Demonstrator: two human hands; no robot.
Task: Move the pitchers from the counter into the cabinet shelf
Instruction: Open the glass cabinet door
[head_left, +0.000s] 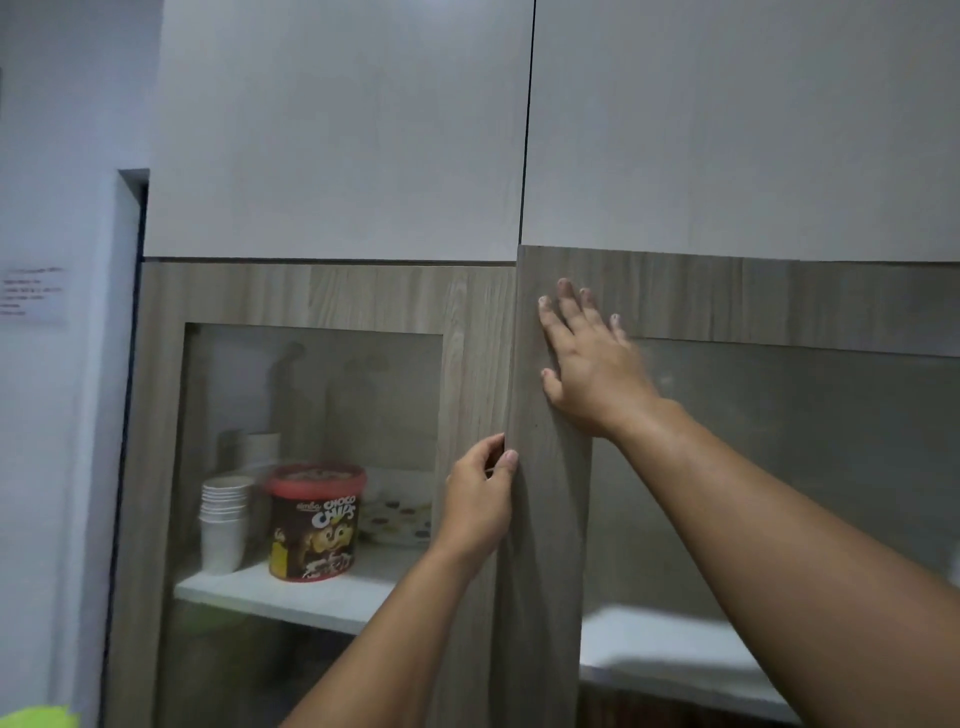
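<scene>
I face a wood-grain cabinet with two glass-panelled doors. The right door (550, 519) stands slightly ajar, its left edge proud of the left door (467, 364). My left hand (480, 501) pinches that edge between thumb and fingers. My right hand (587, 364) lies flat with fingers spread on the right door's upper frame. Behind the glass runs a white shelf (311, 597), continuing on the right (670, 649). No pitcher is in view.
On the left shelf stand a stack of white paper cups (223, 525), a red-lidded Choco Chips tub (314, 522) and a spotted box behind it. Plain white upper doors (337, 130) sit above. A pale wall is at left; something lime green (39, 717) shows bottom left.
</scene>
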